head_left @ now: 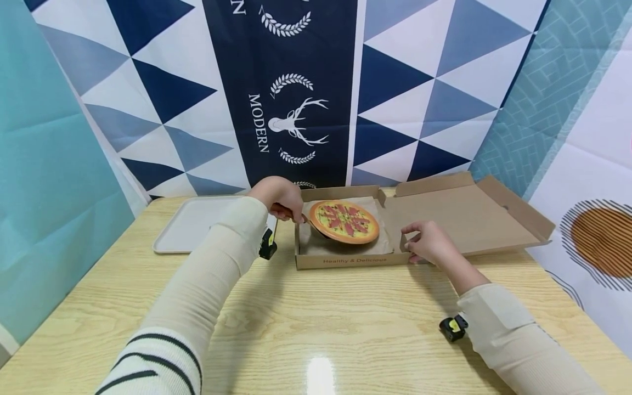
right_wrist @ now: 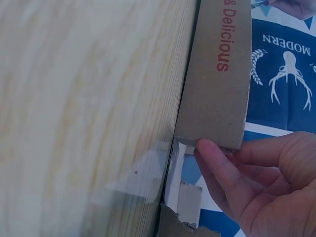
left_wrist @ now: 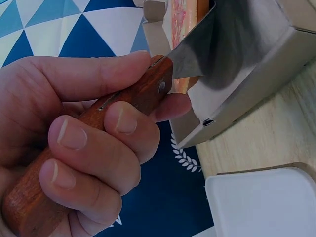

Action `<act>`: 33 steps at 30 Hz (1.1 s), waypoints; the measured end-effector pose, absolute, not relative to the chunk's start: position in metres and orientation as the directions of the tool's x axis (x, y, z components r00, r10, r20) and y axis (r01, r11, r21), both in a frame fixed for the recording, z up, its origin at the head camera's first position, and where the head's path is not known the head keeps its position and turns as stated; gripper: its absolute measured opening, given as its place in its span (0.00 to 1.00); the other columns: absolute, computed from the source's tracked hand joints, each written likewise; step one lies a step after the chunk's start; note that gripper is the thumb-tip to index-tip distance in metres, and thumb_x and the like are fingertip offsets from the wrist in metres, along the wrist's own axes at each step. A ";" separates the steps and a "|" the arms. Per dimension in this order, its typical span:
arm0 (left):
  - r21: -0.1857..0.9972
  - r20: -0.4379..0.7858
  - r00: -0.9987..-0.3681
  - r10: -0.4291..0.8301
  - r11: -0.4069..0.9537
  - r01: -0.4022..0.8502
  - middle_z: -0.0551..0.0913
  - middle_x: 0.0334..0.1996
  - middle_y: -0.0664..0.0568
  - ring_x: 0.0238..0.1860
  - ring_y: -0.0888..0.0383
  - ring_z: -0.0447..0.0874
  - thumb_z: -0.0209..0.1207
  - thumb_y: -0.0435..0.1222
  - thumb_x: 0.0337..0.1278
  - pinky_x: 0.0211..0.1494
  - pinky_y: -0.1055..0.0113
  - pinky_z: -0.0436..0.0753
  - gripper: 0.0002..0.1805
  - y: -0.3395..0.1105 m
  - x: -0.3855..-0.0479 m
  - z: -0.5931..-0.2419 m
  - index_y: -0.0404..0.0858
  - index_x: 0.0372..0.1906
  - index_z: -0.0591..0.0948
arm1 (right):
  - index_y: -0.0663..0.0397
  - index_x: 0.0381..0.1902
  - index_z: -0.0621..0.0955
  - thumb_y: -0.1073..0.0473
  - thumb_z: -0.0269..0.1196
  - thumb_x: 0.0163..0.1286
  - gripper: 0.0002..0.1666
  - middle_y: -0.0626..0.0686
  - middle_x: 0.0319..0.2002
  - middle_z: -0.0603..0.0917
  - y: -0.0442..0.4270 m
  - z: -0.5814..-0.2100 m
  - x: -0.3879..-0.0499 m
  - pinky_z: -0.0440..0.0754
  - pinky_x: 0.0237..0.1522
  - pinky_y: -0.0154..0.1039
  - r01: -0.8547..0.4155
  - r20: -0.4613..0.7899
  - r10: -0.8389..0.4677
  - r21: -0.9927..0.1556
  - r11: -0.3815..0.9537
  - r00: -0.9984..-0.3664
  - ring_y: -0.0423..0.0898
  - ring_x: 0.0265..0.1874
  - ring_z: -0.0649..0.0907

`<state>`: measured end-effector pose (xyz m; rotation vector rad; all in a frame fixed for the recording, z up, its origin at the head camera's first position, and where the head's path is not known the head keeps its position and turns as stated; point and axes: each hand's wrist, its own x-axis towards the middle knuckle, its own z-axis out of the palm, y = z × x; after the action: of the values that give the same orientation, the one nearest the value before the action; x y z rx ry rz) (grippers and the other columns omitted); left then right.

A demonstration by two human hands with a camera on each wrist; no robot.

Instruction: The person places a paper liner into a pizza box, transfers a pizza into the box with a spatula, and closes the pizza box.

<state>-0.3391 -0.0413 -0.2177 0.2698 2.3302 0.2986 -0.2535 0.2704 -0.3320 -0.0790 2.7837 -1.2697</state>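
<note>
My left hand [head_left: 286, 200] grips the brown wooden handle [left_wrist: 133, 94] of a pizza server at the left of the open cardboard pizza box [head_left: 345, 261]. The server's metal blade [left_wrist: 195, 52] reaches into the box, under the near left side of a round pizza [head_left: 344, 221]. The pizza has red and green toppings and looks slightly tilted over the lining paper [head_left: 367, 204]. At the front right corner of the box, my right hand [head_left: 428, 241] pinches the end of the front wall [right_wrist: 212, 98] between thumb and fingers.
A white tray [head_left: 185, 225] lies on the wooden table [head_left: 321, 318], left of the box. The box lid [head_left: 454, 214] lies folded open to the right. Behind the table hangs a patterned cloth [head_left: 296, 66].
</note>
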 end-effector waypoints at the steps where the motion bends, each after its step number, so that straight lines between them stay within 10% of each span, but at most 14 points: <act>1: 0.288 -0.669 -0.690 0.275 0.952 0.100 0.71 0.15 0.55 0.13 0.65 0.62 0.61 0.37 0.62 0.18 0.74 0.63 0.11 -0.041 -0.340 -0.217 0.32 0.41 0.84 | 0.79 0.59 0.71 0.78 0.57 0.64 0.24 0.70 0.36 0.81 0.270 -0.332 -0.253 0.85 0.29 0.44 -0.016 -0.050 -0.082 -0.753 0.658 -0.995 0.50 0.22 0.85; 16: 0.233 -0.687 -0.670 0.282 0.958 0.165 0.66 0.12 0.56 0.12 0.65 0.60 0.58 0.36 0.64 0.17 0.74 0.60 0.13 -0.035 -0.342 -0.208 0.39 0.22 0.78 | 0.78 0.58 0.72 0.78 0.57 0.64 0.24 0.69 0.36 0.82 0.270 -0.331 -0.254 0.85 0.29 0.43 -0.026 -0.044 -0.087 -0.736 0.676 -0.995 0.49 0.22 0.85; 33: 0.259 -0.702 -0.650 0.290 0.955 0.146 0.64 0.11 0.56 0.12 0.64 0.56 0.55 0.33 0.65 0.16 0.73 0.58 0.12 -0.029 -0.346 -0.205 0.39 0.26 0.82 | 0.79 0.58 0.72 0.77 0.58 0.64 0.24 0.69 0.36 0.81 0.269 -0.330 -0.253 0.85 0.29 0.43 -0.021 -0.044 -0.079 -0.738 0.675 -0.996 0.48 0.22 0.85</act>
<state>-0.3455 -0.0287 -0.2054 0.3051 2.2859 0.2270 -0.2532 0.2695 -0.3303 -0.0842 2.8079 -1.2359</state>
